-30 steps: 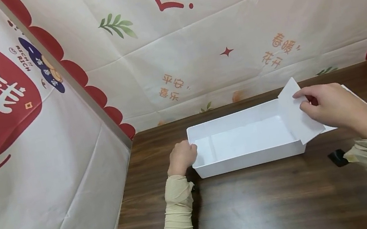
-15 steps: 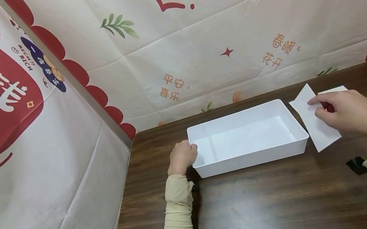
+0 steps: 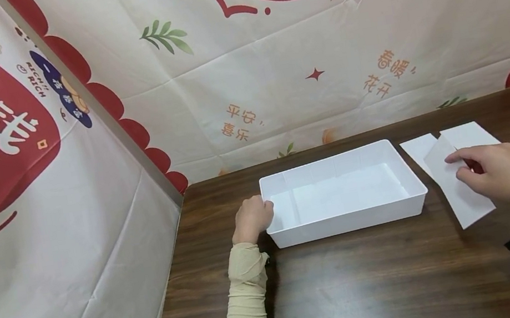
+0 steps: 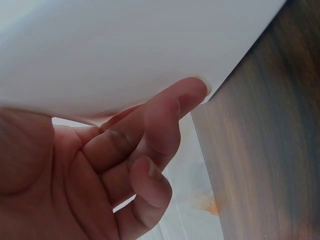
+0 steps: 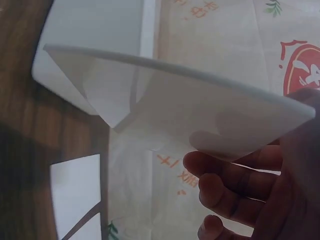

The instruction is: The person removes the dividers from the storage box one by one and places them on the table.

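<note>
A white rectangular open-topped box (image 3: 348, 221) stands on the brown wooden table. Its left end wall is gripped by my left hand (image 3: 252, 219); in the left wrist view the curled fingers (image 4: 162, 120) lie under and against the white wall (image 4: 125, 55). Right of the box, my right hand (image 3: 506, 176) pinches a thin white panel (image 3: 459, 186) between thumb and fingers. It is held tilted, apart from the box. The right wrist view shows this panel (image 5: 170, 107) stretching across above the fingertips (image 5: 197, 162), with the box (image 5: 95, 30) behind.
One flat white piece (image 3: 419, 149) lies on the table (image 3: 357, 288) beside the box's right end. Another white piece (image 3: 470, 133) lies farther right, partly behind my right hand. A printed cloth (image 3: 281, 76) hangs behind the table, and another cloth (image 3: 98, 252) hangs at left.
My right hand has carried the white panel from the box's right end rightward and nearer to me, uncovering the flat pieces behind. The left hand has stayed on the box.
</note>
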Demonstrator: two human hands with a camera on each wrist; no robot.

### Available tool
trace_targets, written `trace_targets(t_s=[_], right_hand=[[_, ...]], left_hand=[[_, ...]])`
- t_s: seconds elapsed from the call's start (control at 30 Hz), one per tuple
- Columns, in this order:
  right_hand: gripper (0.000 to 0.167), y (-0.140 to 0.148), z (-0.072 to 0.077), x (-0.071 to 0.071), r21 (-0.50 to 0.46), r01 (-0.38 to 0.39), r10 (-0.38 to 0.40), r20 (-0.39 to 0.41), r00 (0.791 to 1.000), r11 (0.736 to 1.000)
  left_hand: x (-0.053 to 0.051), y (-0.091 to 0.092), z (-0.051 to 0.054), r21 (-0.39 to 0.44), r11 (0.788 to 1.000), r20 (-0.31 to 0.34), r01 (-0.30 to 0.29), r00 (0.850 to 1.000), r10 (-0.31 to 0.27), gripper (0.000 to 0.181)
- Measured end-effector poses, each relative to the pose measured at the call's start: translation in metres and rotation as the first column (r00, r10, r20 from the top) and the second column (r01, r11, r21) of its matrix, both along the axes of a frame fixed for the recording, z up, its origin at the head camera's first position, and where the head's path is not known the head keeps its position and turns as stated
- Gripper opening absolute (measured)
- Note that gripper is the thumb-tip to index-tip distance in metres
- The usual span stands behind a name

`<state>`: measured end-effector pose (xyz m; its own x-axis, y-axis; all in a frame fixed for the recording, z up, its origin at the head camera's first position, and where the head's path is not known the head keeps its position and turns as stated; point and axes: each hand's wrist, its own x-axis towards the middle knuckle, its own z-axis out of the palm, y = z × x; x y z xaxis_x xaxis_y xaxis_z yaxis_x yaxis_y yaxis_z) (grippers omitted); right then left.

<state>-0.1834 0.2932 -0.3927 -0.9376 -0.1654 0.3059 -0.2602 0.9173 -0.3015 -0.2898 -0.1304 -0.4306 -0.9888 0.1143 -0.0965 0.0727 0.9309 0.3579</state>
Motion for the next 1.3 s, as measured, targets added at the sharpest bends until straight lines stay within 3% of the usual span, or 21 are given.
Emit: trace_targets(t_s=[0.57, 1.1, 1.3], right_hand=[[0.019, 0.021, -0.031, 0.016, 0.027, -0.024, 0.023, 0.033, 0.999, 0.999], [0.015, 0.029, -0.043, 0.028, 0.021, -0.041, 0.04, 0.036, 0.999, 0.999], [0.017, 0.034, -0.051, 0.029, 0.017, -0.07, 0.071, -0.022, 0.997, 0.997]], left_hand=[[0.0, 0.0, -0.001, 0.003, 1.0, -0.007, 0.007, 1.0, -0.007, 0.035], [0.0, 0.0, 0.0, -0.008, 1.0, -0.015, 0.0, 1.0, 0.0, 0.034], [0.001, 0.0, 0.0, -0.007, 1.0, -0.009, 0.004, 1.0, -0.004, 0.035]])
